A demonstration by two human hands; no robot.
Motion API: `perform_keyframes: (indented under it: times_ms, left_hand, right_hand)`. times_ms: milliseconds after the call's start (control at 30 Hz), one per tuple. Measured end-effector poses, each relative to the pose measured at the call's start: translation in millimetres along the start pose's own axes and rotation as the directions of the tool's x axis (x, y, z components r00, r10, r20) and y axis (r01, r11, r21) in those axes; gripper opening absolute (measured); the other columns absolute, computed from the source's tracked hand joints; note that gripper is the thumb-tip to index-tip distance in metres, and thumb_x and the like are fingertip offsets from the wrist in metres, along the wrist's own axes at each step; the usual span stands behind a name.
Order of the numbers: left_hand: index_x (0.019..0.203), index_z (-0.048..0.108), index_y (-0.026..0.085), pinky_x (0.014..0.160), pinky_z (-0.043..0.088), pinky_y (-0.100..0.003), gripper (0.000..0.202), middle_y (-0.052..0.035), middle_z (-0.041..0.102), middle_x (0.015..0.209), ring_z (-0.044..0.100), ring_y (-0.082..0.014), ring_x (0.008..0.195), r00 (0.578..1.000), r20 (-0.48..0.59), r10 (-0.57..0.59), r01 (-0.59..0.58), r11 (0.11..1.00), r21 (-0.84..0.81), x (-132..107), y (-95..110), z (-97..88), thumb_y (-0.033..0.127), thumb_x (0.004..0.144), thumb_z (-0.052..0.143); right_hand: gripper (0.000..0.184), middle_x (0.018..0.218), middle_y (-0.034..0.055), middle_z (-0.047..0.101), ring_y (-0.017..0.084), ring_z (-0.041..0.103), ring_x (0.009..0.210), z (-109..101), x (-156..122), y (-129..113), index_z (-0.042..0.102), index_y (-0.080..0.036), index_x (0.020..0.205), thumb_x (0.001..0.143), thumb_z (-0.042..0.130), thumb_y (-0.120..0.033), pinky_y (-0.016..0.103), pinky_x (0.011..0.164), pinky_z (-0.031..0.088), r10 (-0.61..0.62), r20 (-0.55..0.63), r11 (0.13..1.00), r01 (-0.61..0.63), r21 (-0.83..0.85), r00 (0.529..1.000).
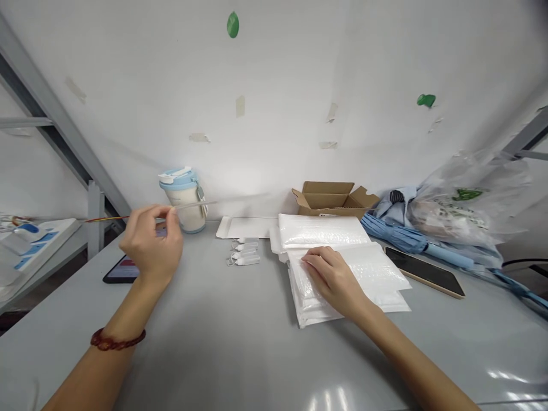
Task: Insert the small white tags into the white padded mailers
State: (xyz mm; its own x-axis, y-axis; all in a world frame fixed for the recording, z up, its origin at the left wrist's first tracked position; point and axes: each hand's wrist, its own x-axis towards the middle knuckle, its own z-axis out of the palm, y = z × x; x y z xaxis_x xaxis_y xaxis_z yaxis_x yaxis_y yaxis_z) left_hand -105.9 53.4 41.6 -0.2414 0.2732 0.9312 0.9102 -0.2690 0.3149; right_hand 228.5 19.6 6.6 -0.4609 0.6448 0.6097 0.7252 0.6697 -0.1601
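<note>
Head view: the left hand [153, 242] pinches a thin pale strip [197, 204], its blurred length pointing rightward; the padded envelopes [370, 268] lie right of that pinch, under the nearer right hand [333, 278], whose grip I cannot tell.

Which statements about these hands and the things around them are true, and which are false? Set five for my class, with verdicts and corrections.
1. The left hand holds a thin pale strip in its fingers. True.
2. The tumbler stands right of the cardboard box. False: it stands to the left of it.
3. The right hand rests on white padded mailers. True.
4. The bracelet is on the right wrist. False: it is on the left.
5. The cardboard box is open. True.
</note>
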Motion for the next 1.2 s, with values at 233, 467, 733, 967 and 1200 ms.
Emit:
perform_keyframes:
  times_ms: [233,467,733,967,1200]
  left_hand:
    - [0.084,0.062,0.016,0.064,0.057,-0.027,0.003,-0.0038,0.067,0.083,0.065,-0.0168,0.081,0.997,-0.005,0.071,-0.071,0.986,-0.154,-28,42,11.0,0.018,0.083,0.059]
    - [0.111,0.057,0.016,0.083,0.056,-0.026,0.031,-0.0089,0.069,0.101,0.067,-0.0167,0.094,0.81,0.235,0.537,-0.387,0.791,-0.475,-84,88,11.2,0.003,0.083,0.053]
    - [0.114,0.057,0.018,0.085,0.057,-0.028,0.038,-0.0095,0.068,0.104,0.066,-0.0185,0.096,0.857,0.308,0.414,-0.186,0.805,-0.564,-90,97,7.7,0.0,0.081,0.05]
    - [0.117,0.056,0.017,0.083,0.057,-0.027,0.041,-0.0095,0.068,0.106,0.066,-0.0179,0.095,0.856,0.283,0.433,-0.216,0.796,-0.566,-90,97,7.8,0.0,0.08,0.051]
    - [0.111,0.06,0.015,0.08,0.056,-0.024,0.036,-0.0094,0.067,0.103,0.065,-0.0163,0.094,0.863,0.265,0.43,-0.22,0.792,-0.569,-85,95,6.3,0.0,0.08,0.053]
  right_hand:
    - [0.029,0.095,0.008,0.061,0.019,0.058,0.088,-2,2,-7,0.054,-0.022,0.115,0.089,0.044,-0.012,0.034,0.073,0.05,-0.098,-0.221,0.994,0.105,0.019,0.97]
    - [0.05,0.108,0.0077,0.064,0.021,0.057,0.105,-6,-3,-9,0.048,-0.028,0.127,0.082,0.054,-0.006,0.036,0.083,0.047,-0.335,-0.331,0.921,0.233,-0.312,0.882]
    - [0.065,0.137,0.0223,0.042,0.037,0.033,0.131,-7,1,-2,0.038,-0.017,0.135,0.083,0.056,-0.052,0.054,0.095,0.034,-0.108,-0.086,0.949,0.077,-0.306,0.99]
    - [0.086,0.141,0.0256,0.032,0.04,0.027,0.131,-5,-3,-8,0.025,-0.015,0.142,0.078,0.051,-0.065,0.062,0.096,0.028,0.042,0.082,0.959,-0.017,-0.282,0.996]
    - [0.062,0.138,0.0215,0.033,0.035,0.038,0.123,-16,1,-15,0.036,-0.02,0.136,0.081,0.056,-0.041,0.058,0.097,0.028,0.013,0.025,0.95,-0.005,-0.313,1.0]
